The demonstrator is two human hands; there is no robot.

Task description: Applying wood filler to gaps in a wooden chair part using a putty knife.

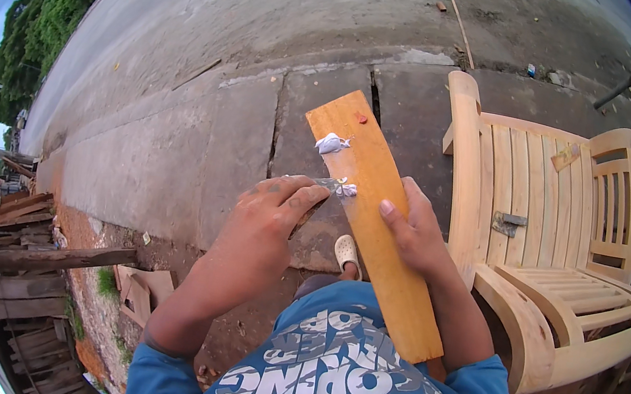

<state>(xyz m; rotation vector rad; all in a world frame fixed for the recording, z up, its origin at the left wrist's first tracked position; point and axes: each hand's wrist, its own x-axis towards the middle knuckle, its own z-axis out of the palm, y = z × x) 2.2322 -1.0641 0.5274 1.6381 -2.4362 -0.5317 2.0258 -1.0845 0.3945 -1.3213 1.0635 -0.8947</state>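
My right hand grips the right edge of a long, flat orange-brown wooden board, thumb on its upper face. The board is tilted, its lower end against my blue shirt. In my closed left hand is a putty knife, mostly hidden by the fingers. Its blade reaches the board's left edge, touching a small dab of pale lilac putty. A larger lump of putty sits farther up the board. Near the far end is a small red blob.
A light wooden slatted bench stands at my right, with a small grey-bladed tool and a sandpaper-like scrap on it. Concrete paving lies ahead. Wooden posts and stacked timber are at left.
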